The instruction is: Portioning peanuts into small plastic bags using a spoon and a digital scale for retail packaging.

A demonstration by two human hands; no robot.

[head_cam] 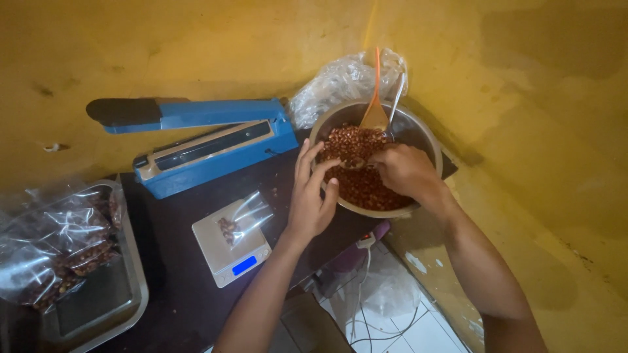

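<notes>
Head view: right hand point(407, 171) pinching reddish peanuts point(366, 186) inside round steel bowl point(422, 134), left hand point(311, 193) spread wide.

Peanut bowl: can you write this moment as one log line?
left hand: at bowl rim | right hand: in peanuts | scale: small bag on top

Both hands at metal bowl point(428, 140) of red-brown peanuts point(366, 186). Left hand point(311, 193) open, fingers on near rim. Right hand point(405, 171) curled over the nuts, contents of grip hidden. Orange-handled wooden spoon point(375, 111) standing in bowl. Small bag point(243, 219) lying on digital scale point(230, 252), blue heat sealer point(209, 147) behind.
</notes>
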